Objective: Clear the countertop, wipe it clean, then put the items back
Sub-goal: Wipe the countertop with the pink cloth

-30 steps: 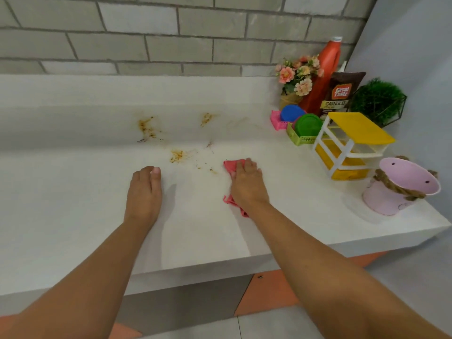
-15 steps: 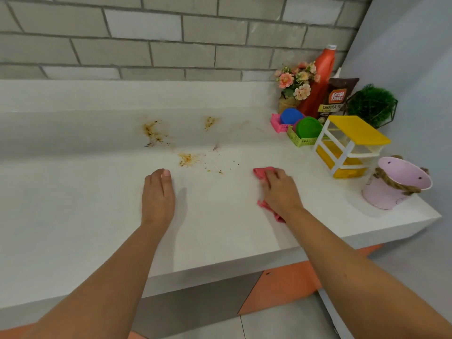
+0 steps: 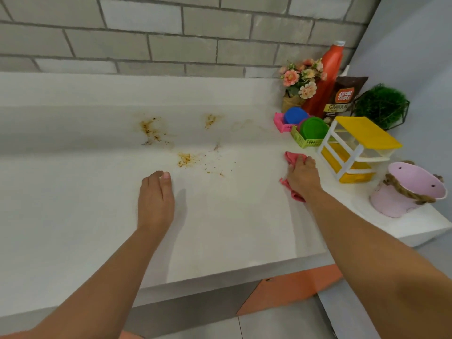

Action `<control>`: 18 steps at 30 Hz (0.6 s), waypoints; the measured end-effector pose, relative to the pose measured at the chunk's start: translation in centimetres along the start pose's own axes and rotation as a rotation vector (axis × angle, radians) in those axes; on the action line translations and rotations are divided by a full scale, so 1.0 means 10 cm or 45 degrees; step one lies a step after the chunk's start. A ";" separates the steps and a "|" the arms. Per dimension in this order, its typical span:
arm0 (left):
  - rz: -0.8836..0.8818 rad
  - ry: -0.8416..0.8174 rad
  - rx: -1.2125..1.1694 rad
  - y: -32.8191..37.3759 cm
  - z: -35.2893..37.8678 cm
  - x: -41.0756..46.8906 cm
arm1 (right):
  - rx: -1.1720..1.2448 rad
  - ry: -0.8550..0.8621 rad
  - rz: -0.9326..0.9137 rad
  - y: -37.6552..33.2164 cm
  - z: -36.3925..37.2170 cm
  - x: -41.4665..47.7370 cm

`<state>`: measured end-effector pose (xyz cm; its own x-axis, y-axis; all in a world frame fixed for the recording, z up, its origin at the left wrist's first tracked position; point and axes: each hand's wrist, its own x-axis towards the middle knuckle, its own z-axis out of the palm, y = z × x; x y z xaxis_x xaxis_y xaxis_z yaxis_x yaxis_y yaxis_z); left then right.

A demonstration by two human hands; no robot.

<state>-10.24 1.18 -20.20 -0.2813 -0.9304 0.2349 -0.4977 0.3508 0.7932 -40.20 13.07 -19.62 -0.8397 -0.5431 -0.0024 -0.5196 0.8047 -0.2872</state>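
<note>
Smooth white countertop point(image 3: 73, 192) under grey brick wall point(image 3: 171, 33), speckled with gritty orange-brown stains point(image 3: 186, 159); right hand point(image 3: 303, 178) pressing crumpled pink cloth point(image 3: 292, 157) just beside yellow drawer unit point(image 3: 354, 152); left hand point(image 3: 156, 199) flat, empty

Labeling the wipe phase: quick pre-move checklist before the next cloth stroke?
1. Cloth under right hand: ok, pressed flat on the countertop.
2. Left hand clear of the mess: ok, flat on the countertop, just short of the stains.
3. Stains wiped: not ok, brown smears and specks remain left of the cloth.
4. Wipe path clear: ok, nothing stands between cloth and stains.
5. Drawer box clear of the hand: ok, apart.
6. Cloth damp: cannot tell.
</note>
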 end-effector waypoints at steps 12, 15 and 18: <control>-0.137 0.118 0.288 -0.07 0.00 0.56 | 0.154 -0.107 -0.839 -0.10 0.13 -0.34; -0.193 0.136 0.243 -0.13 -0.01 0.66 | 0.038 -0.100 -0.681 -0.25 0.11 0.19; -0.196 0.137 0.264 -0.15 0.03 0.66 | -0.051 -0.136 -0.583 -0.54 0.12 0.68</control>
<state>-11.64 -5.45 -20.02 -0.1059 -0.9765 0.1876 -0.6882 0.2081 0.6951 -42.87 4.73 -19.22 -0.5030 -0.8641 0.0166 -0.8401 0.4843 -0.2444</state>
